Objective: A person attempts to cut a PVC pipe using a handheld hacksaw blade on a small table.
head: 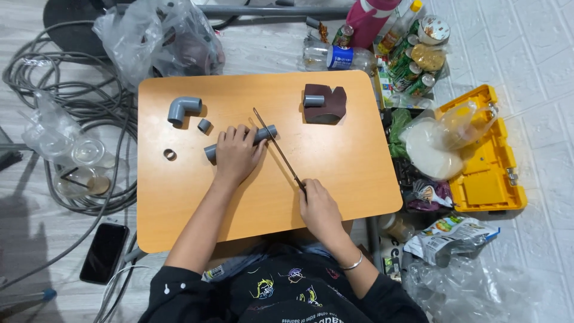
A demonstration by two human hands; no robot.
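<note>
A grey plastic pipe (pixel 266 132) lies on the small orange table (pixel 353 155), and my left hand (pixel 236 154) presses down over its middle. My right hand (pixel 318 206) grips the handle end of a thin saw blade (pixel 276 146), whose blade runs up and to the left across the pipe near its right end. A grey elbow fitting (pixel 183 110) sits at the table's back left. Beside the elbow fitting lies a short grey pipe piece (pixel 204 125), and a thin grey ring (pixel 170 154) lies further to the left.
A dark brown sandpaper sheet (pixel 327 105) with a short grey pipe piece (pixel 313 100) on it lies at the back right. A yellow toolbox (pixel 487 173), bags and bottles crowd the right side. Cables (pixel 72 113), plastic cups and a black phone (pixel 104 252) lie on the floor to the left.
</note>
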